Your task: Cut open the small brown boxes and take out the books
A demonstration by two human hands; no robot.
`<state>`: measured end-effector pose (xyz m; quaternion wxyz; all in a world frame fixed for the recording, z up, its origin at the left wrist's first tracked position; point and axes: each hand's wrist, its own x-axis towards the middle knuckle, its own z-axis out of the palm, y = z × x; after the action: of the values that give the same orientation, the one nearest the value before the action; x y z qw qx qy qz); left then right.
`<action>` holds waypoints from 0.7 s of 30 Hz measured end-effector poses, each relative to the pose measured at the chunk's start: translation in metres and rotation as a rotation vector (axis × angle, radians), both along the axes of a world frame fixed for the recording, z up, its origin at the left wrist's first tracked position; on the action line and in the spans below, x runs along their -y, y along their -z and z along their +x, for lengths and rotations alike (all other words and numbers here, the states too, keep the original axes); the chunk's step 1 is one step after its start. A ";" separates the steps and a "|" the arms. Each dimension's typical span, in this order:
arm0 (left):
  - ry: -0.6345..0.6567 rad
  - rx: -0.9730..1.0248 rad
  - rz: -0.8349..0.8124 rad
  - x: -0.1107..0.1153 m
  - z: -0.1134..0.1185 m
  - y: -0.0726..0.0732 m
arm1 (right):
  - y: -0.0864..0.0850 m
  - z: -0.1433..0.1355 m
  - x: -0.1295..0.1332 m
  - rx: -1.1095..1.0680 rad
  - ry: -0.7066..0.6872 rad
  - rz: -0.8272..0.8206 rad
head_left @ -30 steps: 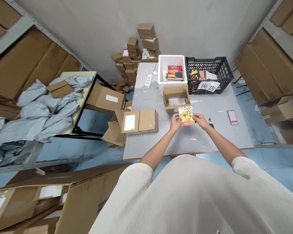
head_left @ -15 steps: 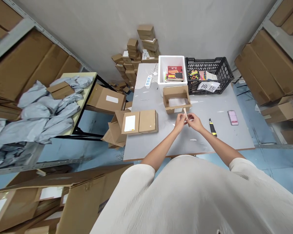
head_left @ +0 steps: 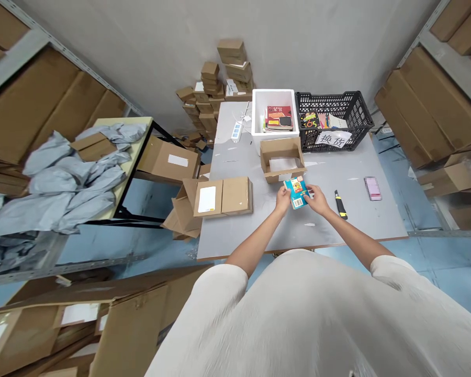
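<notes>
Between my two hands is a small blue book (head_left: 297, 192) with a yellow picture and a white barcode patch on the side facing me. My left hand (head_left: 283, 200) pinches its left edge, and my right hand (head_left: 316, 200) grips its right edge with the thumb on the cover. Just beyond the book stands an open cardboard box (head_left: 282, 178), with something white lying on its bottom. A black and yellow utility knife (head_left: 340, 204) lies on the grey table (head_left: 275, 233) to the right of my right hand.
Behind the open box are a white foam box (head_left: 255, 123) and a black plastic crate (head_left: 363, 123), both holding books. Closed cardboard boxes (head_left: 237, 195) sit at the left. A pink phone-like item (head_left: 372, 188) lies right, and a power strip (head_left: 236, 131) lies at the back.
The book was edge-on between my hands; now its blue cover faces up towards me. My hands have moved slightly apart, to its opposite edges.
</notes>
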<state>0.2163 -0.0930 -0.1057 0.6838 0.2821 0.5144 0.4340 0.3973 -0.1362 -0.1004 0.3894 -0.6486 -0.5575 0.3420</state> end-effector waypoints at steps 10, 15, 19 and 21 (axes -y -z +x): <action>0.069 -0.064 -0.048 -0.002 -0.010 -0.008 | -0.011 0.003 -0.001 -0.456 0.073 -0.314; 0.103 -0.284 -0.038 0.002 -0.012 -0.011 | -0.023 0.002 -0.003 -0.458 0.105 -0.277; 0.086 -0.313 0.053 0.009 -0.008 -0.015 | -0.032 -0.004 -0.002 -0.395 0.076 -0.182; 0.135 -0.248 0.063 0.012 -0.006 -0.019 | -0.036 -0.009 0.000 -0.311 0.036 -0.112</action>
<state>0.2107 -0.1047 -0.0863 0.6336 0.3889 0.5607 0.3646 0.3885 -0.1367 -0.0648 0.4404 -0.6182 -0.4590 0.4618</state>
